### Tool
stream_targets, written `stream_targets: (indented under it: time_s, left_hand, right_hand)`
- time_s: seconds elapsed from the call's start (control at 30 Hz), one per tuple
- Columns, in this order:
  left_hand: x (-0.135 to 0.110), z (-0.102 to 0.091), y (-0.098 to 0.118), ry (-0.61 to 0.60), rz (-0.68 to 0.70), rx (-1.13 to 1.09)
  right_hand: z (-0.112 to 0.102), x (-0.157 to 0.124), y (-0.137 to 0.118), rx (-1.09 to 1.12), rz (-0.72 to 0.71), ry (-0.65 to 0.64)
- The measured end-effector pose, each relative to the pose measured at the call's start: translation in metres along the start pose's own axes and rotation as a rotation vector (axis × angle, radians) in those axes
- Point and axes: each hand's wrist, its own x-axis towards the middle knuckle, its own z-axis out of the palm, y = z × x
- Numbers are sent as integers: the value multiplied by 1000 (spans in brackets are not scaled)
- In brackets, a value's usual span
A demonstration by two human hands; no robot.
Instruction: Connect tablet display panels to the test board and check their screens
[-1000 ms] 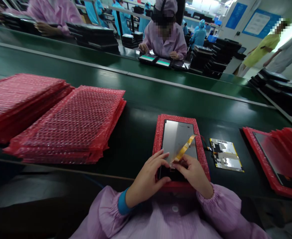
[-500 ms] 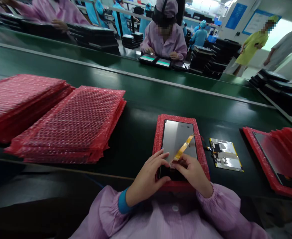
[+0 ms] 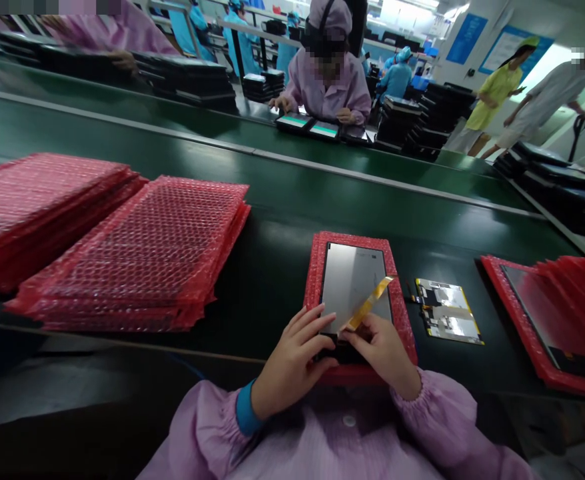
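Observation:
A display panel point(image 3: 345, 280) with a grey back lies on red bubble-wrap pouches point(image 3: 313, 280) in front of me. My right hand point(image 3: 385, 350) pinches the lower end of a gold flex cable point(image 3: 370, 305), which slants up to the right over the panel. On the panel's lower left rests my left hand point(image 3: 297, 360), its fingers stretched and slightly apart, the index fingertip close to the cable's lower end. What lies under the right fingertips is hidden. Right of the pouches, a flat silver battery-like pack point(image 3: 450, 312) with yellow edges lies on the dark bench.
Two stacks of red bubble-wrap pouches, a nearer one point(image 3: 147, 247) and a farther one point(image 3: 47, 200), lie on the left. Another panel point(image 3: 537, 307) on red wrap is at the right. Across the green bench point(image 3: 292, 180), a co-worker point(image 3: 327, 80) sits among stacks of black devices point(image 3: 185, 80).
My right hand and the cable's lower end have shifted slightly left and down. The thin dark line between the cable's top and the pack no longer shows. The co-worker's hand moved left.

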Motion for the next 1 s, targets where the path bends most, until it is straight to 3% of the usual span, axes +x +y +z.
stream_targets:
  time_s: [0.17, 0.33, 0.67, 0.77, 0.9, 1.0]
  left_hand:
    - [-6, 2, -1, 24, 201, 221]
    - [-6, 1, -2, -74, 251, 351]
    - [5, -2, -10, -198, 136, 338]
    - [3, -1, -15, -148, 88, 319]
    - [-2, 5, -27, 8, -19, 353]
    - [-3, 9, -35, 24, -48, 323]
  right_hand:
    - [1, -1, -2, -57, -45, 83]
    - [2, 0, -4, -52, -96, 82]
    - [4, 3, -11, -109, -178, 128]
    - [4, -4, -9, -105, -215, 239]
    - [5, -19, 5, -429, -225, 433]
    - [6, -28, 15, -610, -242, 399]
